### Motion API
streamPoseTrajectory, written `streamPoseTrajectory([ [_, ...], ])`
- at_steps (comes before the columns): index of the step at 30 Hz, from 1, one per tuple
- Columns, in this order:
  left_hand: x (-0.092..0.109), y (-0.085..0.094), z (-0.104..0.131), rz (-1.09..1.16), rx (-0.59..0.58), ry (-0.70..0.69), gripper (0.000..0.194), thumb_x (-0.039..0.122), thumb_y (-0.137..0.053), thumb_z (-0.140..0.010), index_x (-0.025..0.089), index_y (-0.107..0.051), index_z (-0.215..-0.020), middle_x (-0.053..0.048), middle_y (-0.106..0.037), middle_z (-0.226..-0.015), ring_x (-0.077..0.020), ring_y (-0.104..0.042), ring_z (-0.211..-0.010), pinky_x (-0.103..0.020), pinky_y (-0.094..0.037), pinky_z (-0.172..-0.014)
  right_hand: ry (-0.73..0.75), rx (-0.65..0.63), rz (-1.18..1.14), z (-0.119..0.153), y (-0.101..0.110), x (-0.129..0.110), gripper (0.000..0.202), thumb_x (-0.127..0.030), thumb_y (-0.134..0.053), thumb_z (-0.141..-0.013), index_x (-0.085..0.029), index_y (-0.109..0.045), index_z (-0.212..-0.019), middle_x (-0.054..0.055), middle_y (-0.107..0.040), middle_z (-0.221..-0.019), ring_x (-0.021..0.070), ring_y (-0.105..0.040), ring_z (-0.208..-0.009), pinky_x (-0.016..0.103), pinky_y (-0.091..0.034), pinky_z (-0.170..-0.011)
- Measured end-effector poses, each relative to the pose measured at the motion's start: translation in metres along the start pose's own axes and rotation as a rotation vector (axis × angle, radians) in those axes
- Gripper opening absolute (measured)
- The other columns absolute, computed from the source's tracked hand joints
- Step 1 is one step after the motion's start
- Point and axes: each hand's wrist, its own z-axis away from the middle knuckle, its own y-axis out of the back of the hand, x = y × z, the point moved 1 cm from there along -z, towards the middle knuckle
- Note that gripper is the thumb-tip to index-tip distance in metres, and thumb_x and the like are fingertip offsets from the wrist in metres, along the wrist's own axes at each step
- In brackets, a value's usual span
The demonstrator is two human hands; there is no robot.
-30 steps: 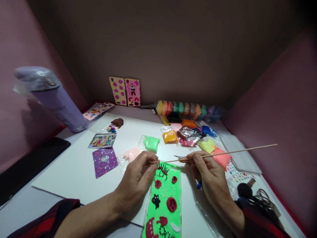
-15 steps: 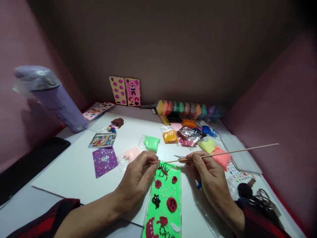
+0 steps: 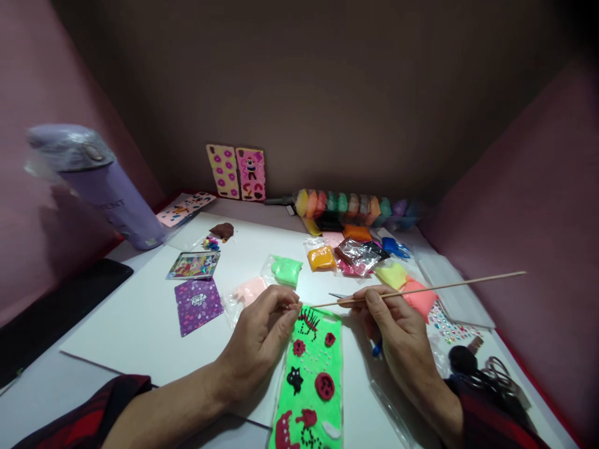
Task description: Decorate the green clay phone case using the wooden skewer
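My right hand (image 3: 397, 324) grips a long thin wooden skewer (image 3: 461, 283), and a pointed metal blade with a blue end also sticks out of that hand. The skewer's tip reaches to the fingertips of my left hand (image 3: 262, 340), which are pinched together on something small and pinkish that is mostly hidden. Below the fingertips lies a bright green clay-covered phone case (image 3: 312, 362), decorated with dark red and black clay shapes and small dots. The left fingers are at its upper left corner.
Bags of coloured clay (image 3: 322, 257) lie behind my hands. A purple card (image 3: 199, 305) and a lilac bottle (image 3: 115, 193) are at left. Scissors (image 3: 498, 374) and stick-on gems (image 3: 452, 324) sit at right. Two decorated cases (image 3: 238, 173) lean on the back wall.
Almost nothing differs; both hands, the skewer and the green case stay in place.
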Motion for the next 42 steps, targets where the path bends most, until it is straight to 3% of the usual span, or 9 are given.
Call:
streamPoseTrajectory([
  [33, -0.0014, 0.0001, 0.0009, 0.016, -0.016, 0.005, 0.010, 0.026, -0.044, -0.093, 0.020, -0.051, -0.097, -0.005, -0.054, -0.100, -0.0166, -0.053, -0.093, -0.034, -0.046, -0.083, -0.016, 0.011, 0.006, 0.0001, -0.0003, 0.0003, 0.022, -0.039, -0.052, -0.089, -0.020, -0.062, -0.085, 0.003, -0.065, -0.081, 0.0068, -0.043, -0.049, 0.021, -0.032, -0.043],
  [42, -0.0023, 0.0004, 0.0006, -0.006, -0.010, -0.001, 0.010, 0.025, -0.044, -0.092, 0.019, -0.051, -0.096, -0.005, -0.055, -0.100, -0.0166, -0.053, -0.094, -0.034, -0.046, -0.084, 0.021, -0.042, 0.053, -0.0005, -0.0028, -0.0022, 0.024, -0.039, -0.052, -0.089, -0.020, -0.065, -0.082, 0.003, -0.066, -0.085, 0.0063, -0.040, -0.047, 0.021, -0.029, -0.040],
])
